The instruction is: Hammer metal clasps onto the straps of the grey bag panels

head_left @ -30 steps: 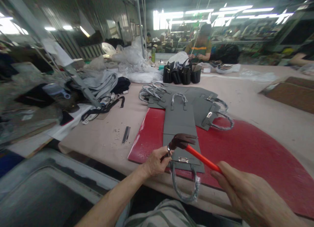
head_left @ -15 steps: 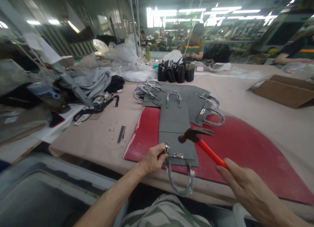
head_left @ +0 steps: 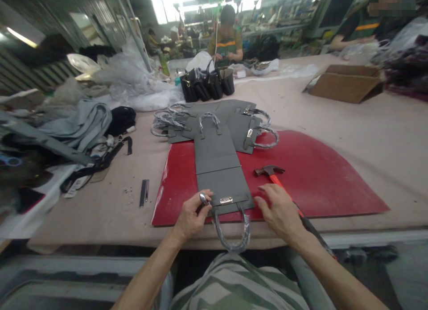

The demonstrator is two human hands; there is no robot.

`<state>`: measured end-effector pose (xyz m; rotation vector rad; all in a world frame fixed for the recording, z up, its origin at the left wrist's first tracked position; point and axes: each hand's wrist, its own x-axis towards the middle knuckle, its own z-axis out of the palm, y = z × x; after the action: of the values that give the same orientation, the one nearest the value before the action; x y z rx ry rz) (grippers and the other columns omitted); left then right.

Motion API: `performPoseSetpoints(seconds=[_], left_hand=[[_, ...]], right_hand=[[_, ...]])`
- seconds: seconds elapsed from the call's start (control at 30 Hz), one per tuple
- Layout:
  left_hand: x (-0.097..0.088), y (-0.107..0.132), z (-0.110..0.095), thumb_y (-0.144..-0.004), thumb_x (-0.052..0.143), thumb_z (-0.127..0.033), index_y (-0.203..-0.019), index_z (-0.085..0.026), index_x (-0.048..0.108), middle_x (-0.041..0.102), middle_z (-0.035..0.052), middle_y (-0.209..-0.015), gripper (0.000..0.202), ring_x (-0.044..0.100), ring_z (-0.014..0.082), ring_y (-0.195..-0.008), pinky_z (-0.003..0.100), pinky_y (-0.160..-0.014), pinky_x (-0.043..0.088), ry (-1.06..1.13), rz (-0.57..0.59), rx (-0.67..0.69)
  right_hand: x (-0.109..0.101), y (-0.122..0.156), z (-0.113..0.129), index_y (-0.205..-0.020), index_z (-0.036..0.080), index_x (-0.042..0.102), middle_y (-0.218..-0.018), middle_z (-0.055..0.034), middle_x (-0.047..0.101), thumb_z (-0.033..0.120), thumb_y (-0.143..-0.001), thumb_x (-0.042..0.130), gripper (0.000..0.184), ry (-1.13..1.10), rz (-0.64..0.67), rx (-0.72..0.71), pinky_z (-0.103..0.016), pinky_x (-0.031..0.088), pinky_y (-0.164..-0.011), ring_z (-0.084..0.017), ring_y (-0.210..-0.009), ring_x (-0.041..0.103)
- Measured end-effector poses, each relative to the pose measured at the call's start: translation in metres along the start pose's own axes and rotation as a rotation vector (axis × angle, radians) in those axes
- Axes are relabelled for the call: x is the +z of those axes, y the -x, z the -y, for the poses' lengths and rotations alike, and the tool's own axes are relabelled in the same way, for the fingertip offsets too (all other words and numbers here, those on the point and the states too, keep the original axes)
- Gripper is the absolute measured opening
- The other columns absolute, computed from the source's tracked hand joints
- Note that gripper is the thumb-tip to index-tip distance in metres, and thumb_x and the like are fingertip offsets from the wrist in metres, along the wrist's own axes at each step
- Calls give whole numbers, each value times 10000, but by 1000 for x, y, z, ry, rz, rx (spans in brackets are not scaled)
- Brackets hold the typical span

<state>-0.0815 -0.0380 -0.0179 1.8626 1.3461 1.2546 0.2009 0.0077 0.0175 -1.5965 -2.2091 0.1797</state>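
Note:
My left hand [head_left: 190,215] is closed at the left edge of a grey bag panel [head_left: 218,149], with a small shiny metal piece [head_left: 203,198] at its fingertips; what exactly it is, I cannot make out. My right hand [head_left: 279,208] is empty, its fingers apart, just right of the panel. A claw hammer [head_left: 276,179] with an orange and black handle lies beside that hand, partly hidden behind it. Near the panel's front end sits a silver metal plate [head_left: 226,200]. A plastic-wrapped handle [head_left: 233,245] hangs over the table's front edge.
Beneath the panel is a red mat [head_left: 314,176]. More grey panels [head_left: 244,127] with wrapped handles lie behind. Black bags [head_left: 207,84] stand further back, a cardboard box [head_left: 344,83] at right. Thin tools [head_left: 144,193] lie left. A co-worker [head_left: 227,42] sits across the table.
The hammer has left my right hand and now lies on the red mat. That hand has opened and moved towards the panel. The view has shifted; my left hand stays at the panel's edge.

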Motion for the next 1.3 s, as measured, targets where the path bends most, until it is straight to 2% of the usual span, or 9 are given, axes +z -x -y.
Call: performPoseSetpoints(seconds=[0.13, 0.33, 0.43, 0.6, 0.8, 0.93, 1.1, 1.2, 1.3], left_hand=[[1, 9, -1, -879, 571, -110, -1032, -196, 654, 700, 117, -1223, 195, 616, 251, -1240, 469, -1096, 483, -19, 44, 109], [2, 10, 6, -898, 641, -294, -990, -174, 664, 693, 126, -1228, 153, 680, 261, -1110, 436, -951, 578, 265, -304, -342], [3, 0, 6, -881, 674, -339, -988, -160, 665, 697, 129, -1214, 209, 673, 263, -1114, 411, -937, 575, 407, -372, -418], [22, -22, -10, -879, 666, -313, -994, -168, 698, 699, 119, -1212, 188, 652, 240, -1136, 380, -1007, 516, 316, -222, -344], [47, -42, -28, -863, 667, -280, -908, -176, 722, 712, 102, -1122, 126, 658, 227, -1093, 358, -939, 544, 307, -124, -227], [42, -44, -30, -870, 674, -294, -932, -172, 721, 717, 98, -1085, 145, 667, 224, -1066, 348, -920, 555, 359, -119, -254], [34, -43, -35, -867, 684, -292, -970, -162, 722, 733, 102, -1095, 171, 685, 224, -1053, 314, -865, 582, 432, -99, -328], [33, -44, -36, -858, 697, -292, -969, -155, 728, 750, 102, -1080, 179, 698, 225, -1041, 327, -907, 579, 424, -109, -338], [33, -43, -36, -863, 692, -334, -979, -149, 726, 751, 115, -1089, 221, 715, 238, -995, 292, -741, 617, 423, -104, -371]], right_hand=[[18, -5, 39, -1081, 146, 605, -1035, -144, 613, 302, -899, 590, 240, 51, 159, 115, -362, 422, -837, -289, -989, 560], [3, -24, 44, -1042, 150, 581, -1026, -119, 657, 315, -860, 676, 264, -4, 406, 399, -315, 395, -741, -254, -940, 646], [1, -28, 42, -993, 161, 585, -991, -98, 683, 256, -832, 687, 213, -55, 431, 420, -306, 382, -730, -246, -943, 652], [9, -25, 39, -859, 191, 579, -870, -78, 681, 186, -779, 647, 105, -177, 379, 433, -307, 338, -658, -232, -837, 636], [8, -22, 30, -717, 217, 515, -732, -24, 630, 179, -727, 579, 75, -365, 338, 404, -293, 354, -638, -178, -712, 564], [10, -19, 32, -693, 234, 440, -644, 20, 534, 255, -732, 540, 110, -730, 269, 398, -289, 353, -599, -154, -624, 490], [17, -17, 39, -942, 209, 561, -722, 9, 647, 296, -588, 752, 411, -1468, 313, 675, -319, 447, -707, -175, -682, 599], [18, -18, 39, -891, 172, 654, -819, -41, 712, 244, -533, 796, 392, -1641, 429, 688, -348, 464, -825, -197, -776, 643], [19, -19, 38, -828, 160, 712, -822, -38, 729, 197, -541, 764, 294, -1680, 518, 672, -342, 464, -850, -192, -781, 643]])
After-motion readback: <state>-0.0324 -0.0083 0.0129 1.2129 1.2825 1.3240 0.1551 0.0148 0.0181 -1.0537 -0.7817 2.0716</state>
